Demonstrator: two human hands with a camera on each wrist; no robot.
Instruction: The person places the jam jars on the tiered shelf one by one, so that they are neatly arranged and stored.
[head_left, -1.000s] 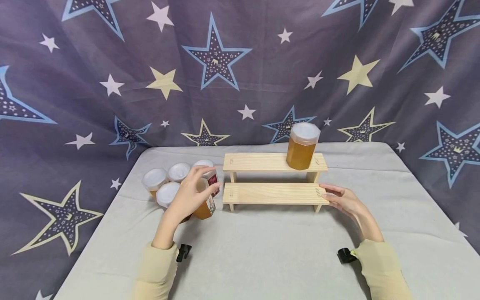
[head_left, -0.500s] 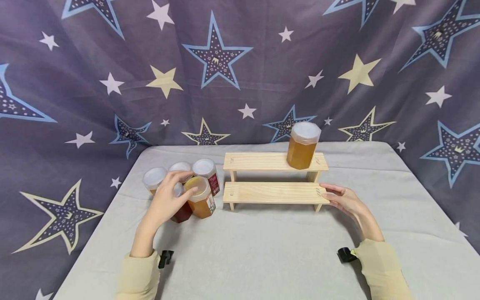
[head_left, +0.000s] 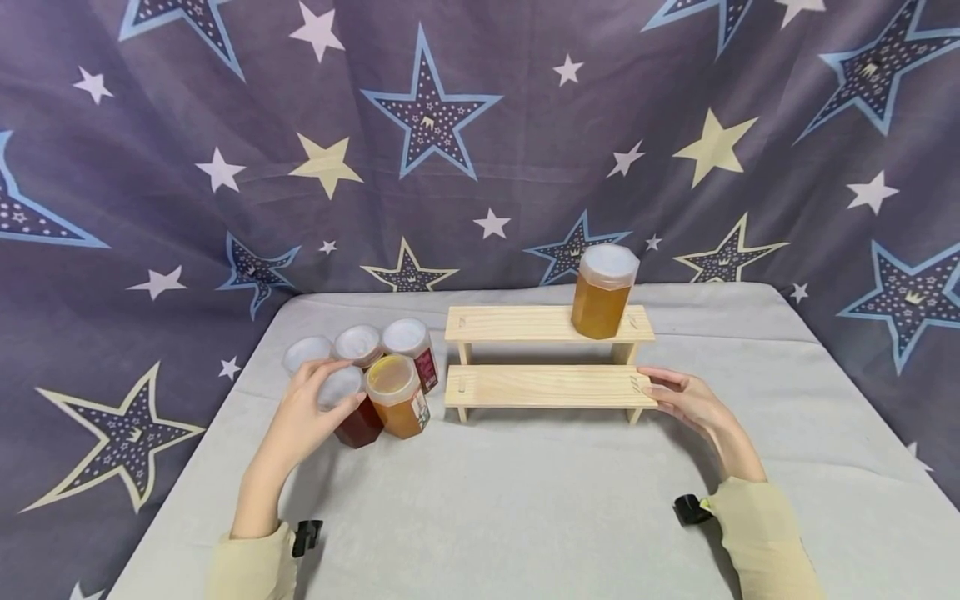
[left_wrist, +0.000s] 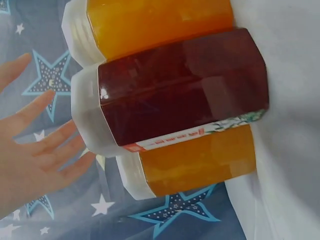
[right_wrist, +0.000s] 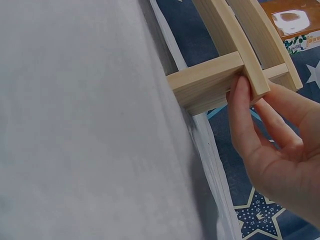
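My left hand (head_left: 302, 410) is at the lid of a dark red jar (head_left: 362, 425), at the front of a cluster on the left. In the left wrist view the fingers of that hand (left_wrist: 42, 150) are spread beside the white lid (left_wrist: 92, 112), not curled round it. An amber jar (head_left: 400, 408) with a yellowish lid stands just right of the dark one. With its thumb and fingers, my right hand (head_left: 693, 404) pinches the right end of the lower board of a two-step wooden shelf (head_left: 540, 386); the right wrist view shows that grip on the shelf (right_wrist: 207, 75).
An amber jar (head_left: 602, 304) with a white lid stands at the right of the upper board (head_left: 510, 323). Behind the dark jar are more lidded jars, one with a red label (head_left: 425, 367). A star-patterned curtain (head_left: 480, 192) hangs behind the cloth-covered table (head_left: 510, 508).
My left hand has moved left, from over the amber jar to the dark red jar, uncovering the amber one. My right hand and the shelf have stayed in place.
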